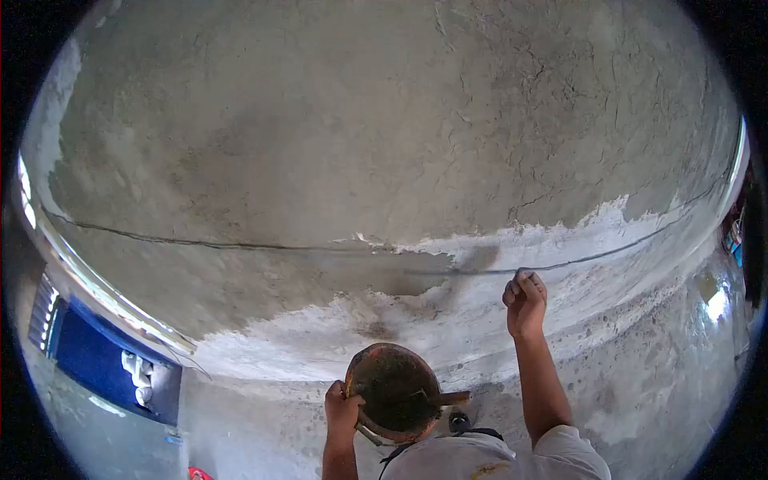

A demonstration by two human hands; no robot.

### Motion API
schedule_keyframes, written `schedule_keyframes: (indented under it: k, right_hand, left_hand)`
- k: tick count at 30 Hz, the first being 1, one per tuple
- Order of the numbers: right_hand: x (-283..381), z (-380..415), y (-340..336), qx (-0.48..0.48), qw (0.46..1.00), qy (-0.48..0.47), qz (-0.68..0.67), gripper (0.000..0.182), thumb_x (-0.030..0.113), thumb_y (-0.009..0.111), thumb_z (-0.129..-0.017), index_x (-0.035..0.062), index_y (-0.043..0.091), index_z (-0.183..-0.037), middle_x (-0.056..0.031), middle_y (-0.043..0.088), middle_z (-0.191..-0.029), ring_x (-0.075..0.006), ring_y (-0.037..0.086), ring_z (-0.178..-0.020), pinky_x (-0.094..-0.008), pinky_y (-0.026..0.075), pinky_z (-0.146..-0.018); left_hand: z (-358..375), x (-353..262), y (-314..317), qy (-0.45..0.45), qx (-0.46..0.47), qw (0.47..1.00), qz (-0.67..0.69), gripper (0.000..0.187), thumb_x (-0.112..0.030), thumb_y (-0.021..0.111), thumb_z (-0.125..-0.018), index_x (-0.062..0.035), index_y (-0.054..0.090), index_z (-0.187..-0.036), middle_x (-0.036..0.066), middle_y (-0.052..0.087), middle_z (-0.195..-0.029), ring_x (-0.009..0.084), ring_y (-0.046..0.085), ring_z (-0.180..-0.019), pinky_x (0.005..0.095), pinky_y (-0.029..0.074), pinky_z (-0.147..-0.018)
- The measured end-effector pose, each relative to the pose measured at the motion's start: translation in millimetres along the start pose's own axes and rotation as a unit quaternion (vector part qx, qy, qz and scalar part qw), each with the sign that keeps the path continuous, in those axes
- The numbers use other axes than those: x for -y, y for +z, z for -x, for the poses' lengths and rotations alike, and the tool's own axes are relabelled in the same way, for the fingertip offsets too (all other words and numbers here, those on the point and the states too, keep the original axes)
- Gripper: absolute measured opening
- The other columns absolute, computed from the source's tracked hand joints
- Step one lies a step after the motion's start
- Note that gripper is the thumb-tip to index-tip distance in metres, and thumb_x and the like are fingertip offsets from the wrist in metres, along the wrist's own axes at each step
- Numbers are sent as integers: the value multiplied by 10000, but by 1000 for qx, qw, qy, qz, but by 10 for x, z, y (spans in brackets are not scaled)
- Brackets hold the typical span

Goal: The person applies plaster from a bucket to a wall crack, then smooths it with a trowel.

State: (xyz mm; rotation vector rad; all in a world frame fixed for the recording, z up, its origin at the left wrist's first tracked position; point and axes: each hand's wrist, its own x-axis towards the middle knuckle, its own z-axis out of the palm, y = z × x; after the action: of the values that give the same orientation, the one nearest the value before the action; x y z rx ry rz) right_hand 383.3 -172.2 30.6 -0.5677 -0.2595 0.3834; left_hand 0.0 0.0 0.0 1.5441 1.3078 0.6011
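Note:
My left hand [343, 410] grips the left rim of a round, worn basin [382, 350] held in front of my body. Dark grey material lies inside, and a tool with a wooden handle [453, 398] rests in it, handle over the right rim. My right hand [526, 304] is raised against the wall, its fingers pinched on a thin dark cord [608, 253] that runs across the wall. Left of these fingers the cord looks blurred. What my fingertips cover is hidden.
Wet grey plaster [320, 136] covers the upper wall, with cracks at the right. A ragged edge borders the paler strip [280, 348] below. A blue-framed doorway [84, 340] opens at the left. The concrete floor [248, 428] lies underneath, with a red object [199, 474] on it.

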Motion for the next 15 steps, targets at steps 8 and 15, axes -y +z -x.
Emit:
schedule_keyframes:
  k: [8,15]
  right_hand:
    - [121,100,-32,-14,999,-8,50,111,111,596,-1005,83,585,-898,8,477,-711,-125,485,-597,-290,379,-528]
    - [139,32,-10,16,998,-5,57,117,150,613,-1008,95,577,-910,13,477,-727,-122,479,-597,-291,385,-530]
  left_hand:
    - [157,-136,107,0,-1,999,34,277,40,727,-614,-19,529,-799,90,587,-738,205,550,-664,371,473,-630]
    - [95,69,61,11,-13,1000,-9,247,39,707,-630,-20,529,-789,85,579,-717,204,547,-655,374,468,-627]
